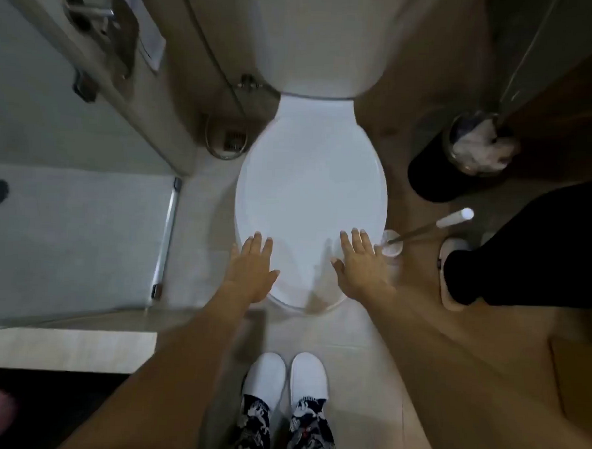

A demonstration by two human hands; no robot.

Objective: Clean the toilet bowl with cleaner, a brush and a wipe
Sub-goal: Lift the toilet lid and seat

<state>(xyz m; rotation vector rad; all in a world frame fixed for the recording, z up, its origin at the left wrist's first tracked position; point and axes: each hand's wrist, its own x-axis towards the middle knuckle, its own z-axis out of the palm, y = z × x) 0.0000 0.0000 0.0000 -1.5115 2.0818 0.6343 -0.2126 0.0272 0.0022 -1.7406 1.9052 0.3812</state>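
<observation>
Left hand (pixel 252 270): we hold it flat with fingers straight and spread, over the front left edge of the lid, gripping nothing; whether it touches we cannot tell.
Toilet lid (pixel 311 191): it lies shut over the bowl, so the bowl itself is hidden from us. We judge it a light, stiff plastic shell, smooth and likely slippery, hinged at the back by the cistern (pixel 316 38).
Where to take hold: we reckon the front lip, between our two hands, is the place; fingertips hooked under the rim should swing it up with little force, and it should be eased back rather than dropped against the cistern.
Right hand (pixel 362 268): we hold it flat as well, fingers straight and a little apart, over the front right edge of the lid, holding nothing.
Toilet brush (pixel 433 227): it stands in its white holder (pixel 392 250) on the floor just beside the bowl's right side, the handle leaning away to the right. We judge it light and rigid, best gripped at the pale upper end.
Cleaner and wipe: we see neither.
Bin (pixel 474 147): it stands farther right, with crumpled paper inside.
</observation>
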